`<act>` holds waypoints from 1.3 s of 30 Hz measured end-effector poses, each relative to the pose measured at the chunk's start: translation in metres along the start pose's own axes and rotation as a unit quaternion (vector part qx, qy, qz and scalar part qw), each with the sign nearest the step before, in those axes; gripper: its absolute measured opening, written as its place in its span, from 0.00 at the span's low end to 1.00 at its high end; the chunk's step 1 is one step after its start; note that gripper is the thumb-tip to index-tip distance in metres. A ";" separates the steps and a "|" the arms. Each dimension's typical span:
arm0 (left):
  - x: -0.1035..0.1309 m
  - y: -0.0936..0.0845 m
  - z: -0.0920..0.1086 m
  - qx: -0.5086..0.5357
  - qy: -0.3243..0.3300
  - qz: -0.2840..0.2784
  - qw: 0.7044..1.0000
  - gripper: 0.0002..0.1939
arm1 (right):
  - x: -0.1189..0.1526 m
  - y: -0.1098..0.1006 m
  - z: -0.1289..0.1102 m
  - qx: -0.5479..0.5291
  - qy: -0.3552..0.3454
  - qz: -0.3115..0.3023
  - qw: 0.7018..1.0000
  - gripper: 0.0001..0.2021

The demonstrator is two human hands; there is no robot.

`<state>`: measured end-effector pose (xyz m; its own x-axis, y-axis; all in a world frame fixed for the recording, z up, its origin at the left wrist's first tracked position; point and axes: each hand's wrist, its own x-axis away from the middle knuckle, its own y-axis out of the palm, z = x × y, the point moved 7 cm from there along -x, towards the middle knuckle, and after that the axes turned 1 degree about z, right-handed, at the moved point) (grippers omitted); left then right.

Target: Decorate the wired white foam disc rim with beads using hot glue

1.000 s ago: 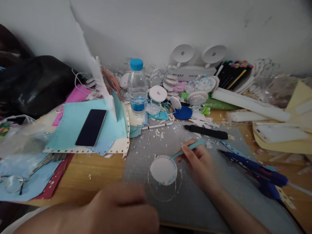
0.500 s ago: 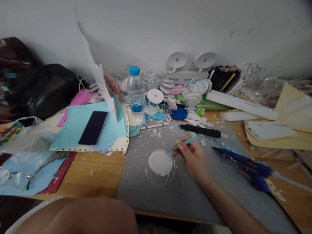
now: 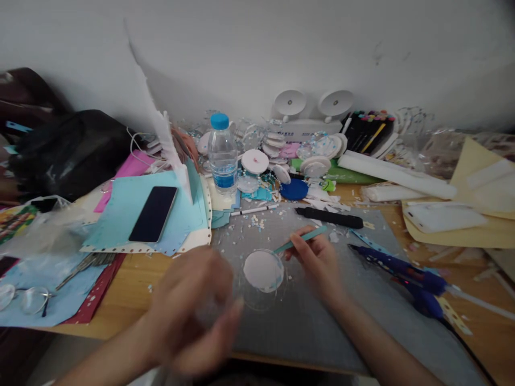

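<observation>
My right hand pinches teal tweezers, whose tip reaches the upper right edge of a white disc. The disc lies over a clear round piece with a thin rim on the grey cutting mat. Bluish bits show along the disc's lower right edge. Blurred by motion, my left hand hovers to the left of the disc, its thumb apart from the bent fingers and nothing visible between them.
A blue glue gun and a black pen-shaped tool lie right of the disc. A water bottle stands behind, beside several decorated white discs. At left, a phone rests on coloured paper. Paper scraps dot the mat.
My left hand has come up from the lower left to beside the disc. My right hand and the tweezers stay nearly where they were. The view has shifted slightly.
</observation>
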<state>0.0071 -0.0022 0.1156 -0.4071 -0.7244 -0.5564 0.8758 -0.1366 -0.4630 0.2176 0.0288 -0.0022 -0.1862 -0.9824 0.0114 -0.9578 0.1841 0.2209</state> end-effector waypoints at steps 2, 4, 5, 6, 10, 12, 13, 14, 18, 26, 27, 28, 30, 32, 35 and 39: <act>-0.009 0.015 -0.034 0.046 -0.089 -0.026 0.995 0.08 | 0.000 0.000 0.001 0.000 -0.002 0.003 1.000 0.10; -0.010 0.024 -0.073 0.094 -0.216 -0.026 0.971 0.09 | 0.000 -0.001 0.003 0.000 -0.003 0.012 1.000 0.10; -0.009 0.029 -0.087 0.107 -0.255 -0.042 0.960 0.10 | 0.000 -0.002 0.004 0.001 -0.004 0.019 1.000 0.10; -0.008 0.034 -0.095 0.105 -0.270 -0.068 0.955 0.12 | 0.000 -0.003 0.005 0.001 -0.005 0.025 1.000 0.10; -0.004 0.056 -0.098 0.087 -0.247 -0.195 0.945 0.19 | 0.001 -0.006 0.004 0.002 -0.016 0.048 0.999 0.09; -0.001 0.061 -0.096 0.109 -0.242 -0.221 0.938 0.21 | 0.002 -0.007 0.001 0.008 -0.020 0.058 0.998 0.08; 0.000 0.063 -0.096 0.123 -0.241 -0.226 0.936 0.22 | 0.003 -0.007 -0.001 0.016 -0.023 0.063 0.998 0.08; 0.001 0.064 -0.095 0.136 -0.237 -0.229 0.934 0.22 | 0.004 -0.007 -0.003 0.028 -0.027 0.066 0.997 0.07; 0.004 0.060 -0.099 0.154 -0.224 -0.211 0.939 0.15 | 0.008 -0.002 -0.007 0.063 -0.037 0.067 0.995 0.07; 0.009 0.053 -0.102 0.192 -0.237 -0.193 0.933 0.15 | 0.012 0.006 0.005 -0.021 0.034 0.030 0.999 0.07; 0.010 0.054 -0.102 0.197 -0.238 -0.197 0.930 0.15 | 0.012 0.007 0.005 -0.027 0.044 0.023 0.998 0.08; 0.011 0.055 -0.102 0.199 -0.239 -0.200 0.929 0.16 | 0.011 0.008 0.006 -0.033 0.053 0.016 0.998 0.08; 0.012 0.055 -0.103 0.205 -0.241 -0.201 0.927 0.16 | 0.010 0.011 0.008 -0.050 0.070 0.004 0.996 0.09; 0.013 0.055 -0.105 0.214 -0.242 -0.196 0.926 0.16 | 0.010 0.012 0.009 -0.068 0.082 -0.001 0.994 0.09; 0.014 0.054 -0.107 0.229 -0.246 -0.186 0.923 0.16 | 0.010 0.012 0.008 -0.077 0.084 -0.003 0.993 0.08; 0.020 0.052 -0.116 0.282 -0.297 -0.131 0.903 0.17 | 0.006 0.003 0.004 -0.051 0.060 0.032 0.996 0.09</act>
<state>0.0144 0.0549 0.0010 -0.5555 -0.8288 0.0671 0.8303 -0.5572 -0.0077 0.2122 0.0231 -0.0056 -0.2126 -0.9666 0.1435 -0.9162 0.2482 0.3146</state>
